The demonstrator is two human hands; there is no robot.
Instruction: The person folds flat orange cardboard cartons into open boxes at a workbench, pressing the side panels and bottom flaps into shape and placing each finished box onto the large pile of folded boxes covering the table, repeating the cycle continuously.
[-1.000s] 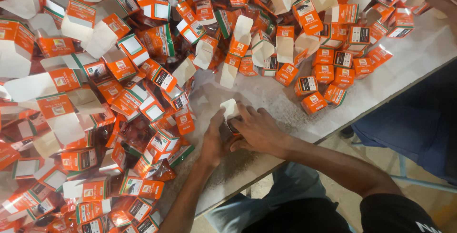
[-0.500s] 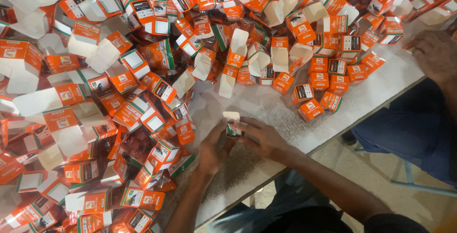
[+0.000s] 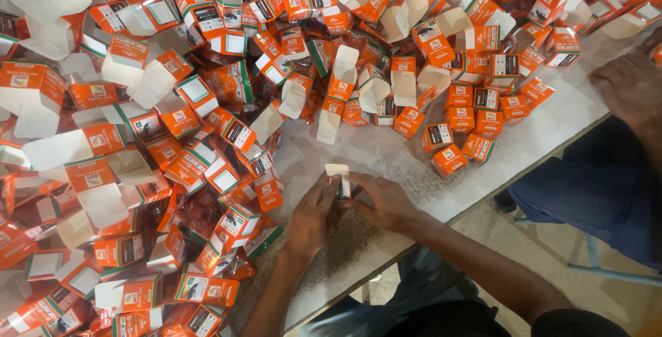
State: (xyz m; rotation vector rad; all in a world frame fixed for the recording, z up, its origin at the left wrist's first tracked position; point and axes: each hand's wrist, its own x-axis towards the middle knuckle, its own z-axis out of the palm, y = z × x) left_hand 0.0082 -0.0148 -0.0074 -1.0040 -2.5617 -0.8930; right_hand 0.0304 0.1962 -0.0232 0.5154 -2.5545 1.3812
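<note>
Both of our hands meet on 1 small carton [image 3: 339, 184] at the near edge of the pale worktop [image 3: 545, 134]. Our left hand [image 3: 312, 214] steadies its left side while our right hand [image 3: 383, 200] closes in from the right, so the fingers of both pinch it between them. It stands upright with its white top flap [image 3: 336, 169] raised just beyond our fingertips, which suggests we grip the body so the flap stays free to fold.

Just left of our left hand, the heap of open orange cartons [image 3: 172, 137] begins, flaps up and white insides showing, tumbled over one another within easy reach. Beyond our right hand lies a looser group of closed orange cartons [image 3: 469, 123], set apart from the heap, as if sorted by state. Farther right, another person's hand [image 3: 631, 89] rests on the worktop's edge, above a blue-clothed lap.
</note>
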